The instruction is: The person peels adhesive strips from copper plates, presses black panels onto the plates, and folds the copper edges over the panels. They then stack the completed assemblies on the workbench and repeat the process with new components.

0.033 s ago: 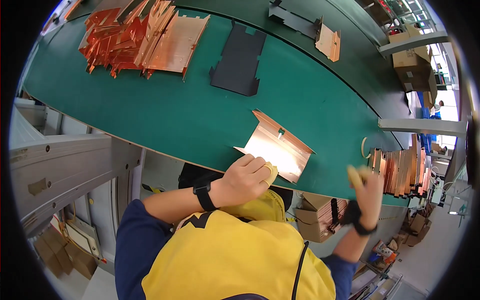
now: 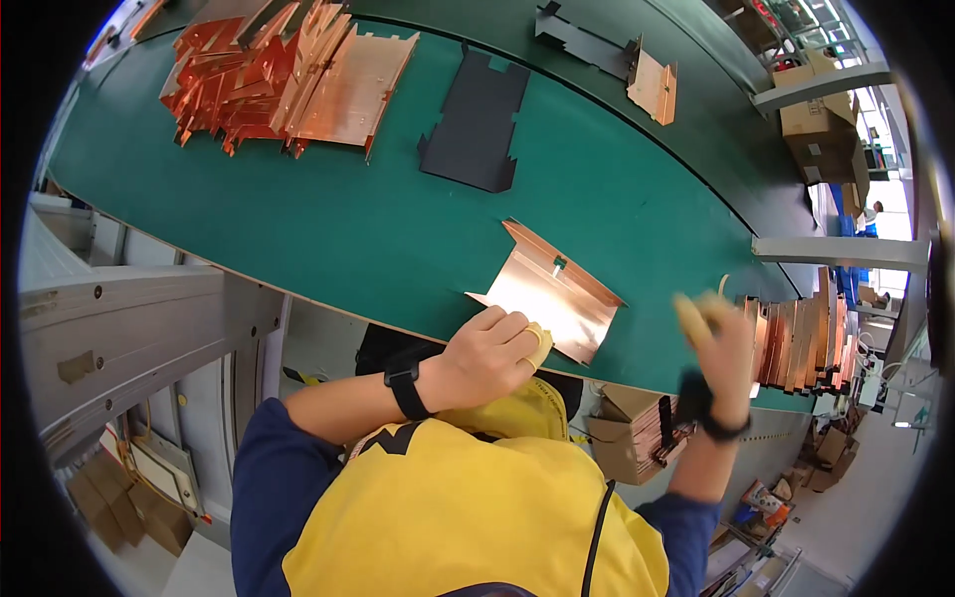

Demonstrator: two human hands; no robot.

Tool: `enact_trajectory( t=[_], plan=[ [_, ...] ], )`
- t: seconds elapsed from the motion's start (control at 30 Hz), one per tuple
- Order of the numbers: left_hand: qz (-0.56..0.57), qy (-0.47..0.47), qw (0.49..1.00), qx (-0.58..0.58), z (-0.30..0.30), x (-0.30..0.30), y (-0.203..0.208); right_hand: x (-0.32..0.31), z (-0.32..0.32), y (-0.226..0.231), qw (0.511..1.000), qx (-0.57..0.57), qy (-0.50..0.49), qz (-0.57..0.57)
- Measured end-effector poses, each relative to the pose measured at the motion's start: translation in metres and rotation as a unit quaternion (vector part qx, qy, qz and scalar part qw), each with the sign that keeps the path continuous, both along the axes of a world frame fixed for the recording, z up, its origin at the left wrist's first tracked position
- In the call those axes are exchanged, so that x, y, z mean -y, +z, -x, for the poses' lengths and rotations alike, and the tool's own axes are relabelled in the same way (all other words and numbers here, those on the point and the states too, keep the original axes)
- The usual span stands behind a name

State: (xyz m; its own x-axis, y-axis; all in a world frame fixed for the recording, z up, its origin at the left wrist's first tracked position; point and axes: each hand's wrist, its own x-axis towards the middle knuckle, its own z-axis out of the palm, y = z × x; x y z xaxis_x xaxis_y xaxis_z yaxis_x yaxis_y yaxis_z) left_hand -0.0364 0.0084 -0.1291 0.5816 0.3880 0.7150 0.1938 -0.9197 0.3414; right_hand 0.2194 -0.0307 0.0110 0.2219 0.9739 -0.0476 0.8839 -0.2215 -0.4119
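Observation:
A shiny copper-coloured bent sheet-metal panel (image 2: 553, 298), with upturned edges and a small notch, lies near the table's front edge. My left hand (image 2: 487, 358) is closed at its near edge, fingers curled, with yellow finger covers on some fingertips. Glare whitens the middle of the panel. My right hand (image 2: 718, 343) is raised to the right of the panel, apart from it. Motion blurs its fingers, which also wear yellow covers, so I cannot make out whether they hold anything.
A heap of copper-coloured panels (image 2: 338, 85) lies at the far left of the green table (image 2: 298, 224). Beside it is a flat black panel (image 2: 476, 119). Several stacked copper pieces (image 2: 796, 338) stand at the right. A cardboard box (image 2: 622, 438) sits below the table edge.
My right hand has shifted a little to the left and up. My left hand and the copper-coloured panel under it have stayed in place.

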Motion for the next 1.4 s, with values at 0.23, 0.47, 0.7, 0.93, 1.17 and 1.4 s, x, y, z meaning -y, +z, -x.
enact_trajectory(
  t=[0.23,0.47,0.7,0.93,1.17,1.4],
  plan=[
    [-0.004,0.037,0.999,-0.030,0.023,0.010,0.028,-0.167,0.096,-0.042,0.971,-0.091,0.143,0.171],
    [0.040,0.078,0.996,-0.028,0.035,-0.004,0.035,-0.158,0.027,-0.027,0.986,-0.042,0.113,0.118],
    [0.047,0.056,0.996,-0.054,0.023,-0.014,0.033,-0.088,-0.066,-0.001,0.995,-0.100,0.012,0.015],
    [0.071,0.086,0.991,-0.078,-0.002,-0.018,0.034,-0.043,-0.086,-0.059,0.996,0.021,0.059,0.062],
    [0.067,0.122,0.990,-0.034,-0.016,-0.008,0.017,-0.031,-0.088,-0.072,0.994,-0.078,-0.020,-0.079],
    [0.072,0.172,0.982,-0.042,-0.020,-0.008,0.015,-0.027,-0.036,-0.059,0.975,-0.143,0.032,-0.164]
  ],
)
